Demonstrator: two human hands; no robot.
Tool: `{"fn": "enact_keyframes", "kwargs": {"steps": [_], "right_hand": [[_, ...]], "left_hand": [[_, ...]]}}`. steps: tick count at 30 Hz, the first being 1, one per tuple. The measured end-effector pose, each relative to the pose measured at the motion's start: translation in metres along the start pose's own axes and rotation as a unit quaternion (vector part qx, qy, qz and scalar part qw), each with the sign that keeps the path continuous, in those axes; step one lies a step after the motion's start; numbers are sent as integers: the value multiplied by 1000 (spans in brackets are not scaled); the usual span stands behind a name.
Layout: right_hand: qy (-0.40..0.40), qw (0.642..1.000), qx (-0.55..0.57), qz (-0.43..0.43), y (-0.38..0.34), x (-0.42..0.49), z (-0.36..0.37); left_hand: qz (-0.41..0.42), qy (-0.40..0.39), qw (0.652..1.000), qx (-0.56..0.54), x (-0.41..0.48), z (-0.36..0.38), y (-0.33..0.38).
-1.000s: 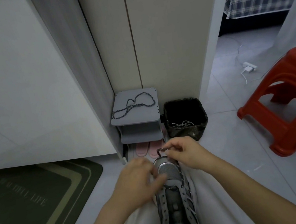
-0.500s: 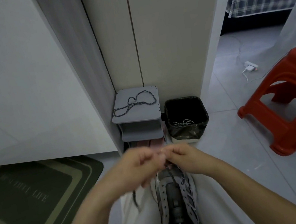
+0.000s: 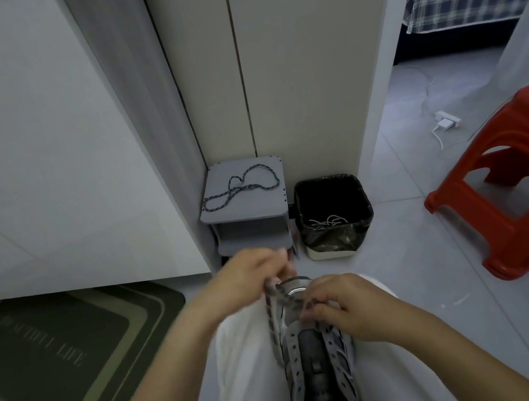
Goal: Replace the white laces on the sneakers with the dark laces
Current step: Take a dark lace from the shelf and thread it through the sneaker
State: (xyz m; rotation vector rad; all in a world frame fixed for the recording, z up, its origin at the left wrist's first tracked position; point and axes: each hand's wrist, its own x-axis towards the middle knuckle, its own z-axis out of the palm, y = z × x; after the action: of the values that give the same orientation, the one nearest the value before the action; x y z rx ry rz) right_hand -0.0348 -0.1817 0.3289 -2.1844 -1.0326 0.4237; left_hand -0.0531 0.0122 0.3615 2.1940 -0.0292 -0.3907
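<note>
A grey and black sneaker (image 3: 316, 358) lies on my lap, toe pointing away from me, its eyelets bare along most of the tongue. A dark speckled lace (image 3: 274, 302) runs across the toe end. My left hand (image 3: 251, 278) pinches one part of this lace above the toe. My right hand (image 3: 345, 305) grips the lace at the eyelets on the shoe's right side. A second dark lace (image 3: 240, 186) lies coiled on a small grey shelf (image 3: 220, 212). White laces (image 3: 327, 221) lie in the black bin (image 3: 360, 199).
A red plastic stool (image 3: 515, 195) stands to the right. A dark green doormat (image 3: 57, 365) lies on the left floor. White cabinet doors and a wall rise ahead. A charger with its cable (image 3: 445, 125) sits by the bedroom doorway.
My hands met above the toe half a second ago. Now the left hand has pulled up and left with the lace, and the right hand has dropped onto the eyelets.
</note>
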Motion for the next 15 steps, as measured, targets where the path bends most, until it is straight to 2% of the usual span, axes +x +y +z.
{"fn": "enact_keyframes", "kwargs": {"steps": [1, 2, 4, 6, 8, 11, 13, 15], "right_hand": [[1, 1000, -12, -9, 0, -2, 0], [7, 1000, -24, -17, 1, -4, 1], [29, 998, -56, -12, 4, -8, 3], [63, 996, -58, -8, 3, -10, 3], [52, 999, 12, -9, -3, -11, 4], [3, 995, 95, 35, -11, -8, 9], [12, 991, 123, 48, -13, -5, 9], [25, 987, 148, 53, -19, -2, 5]], "left_hand": [[27, 23, 995, 91, 4, 10, -12], [55, 13, 989, 135, 5, 20, -22], [91, -42, 979, 176, 8, 40, -42], [106, -36, 970, 214, 11, 55, -56], [102, -8, 976, 192, 13, 62, -67], [95, -6, 987, 129, 15, 65, -68], [69, -15, 994, 84, 19, 67, -66], [36, 6, 996, 83, 20, 66, -66]]}}
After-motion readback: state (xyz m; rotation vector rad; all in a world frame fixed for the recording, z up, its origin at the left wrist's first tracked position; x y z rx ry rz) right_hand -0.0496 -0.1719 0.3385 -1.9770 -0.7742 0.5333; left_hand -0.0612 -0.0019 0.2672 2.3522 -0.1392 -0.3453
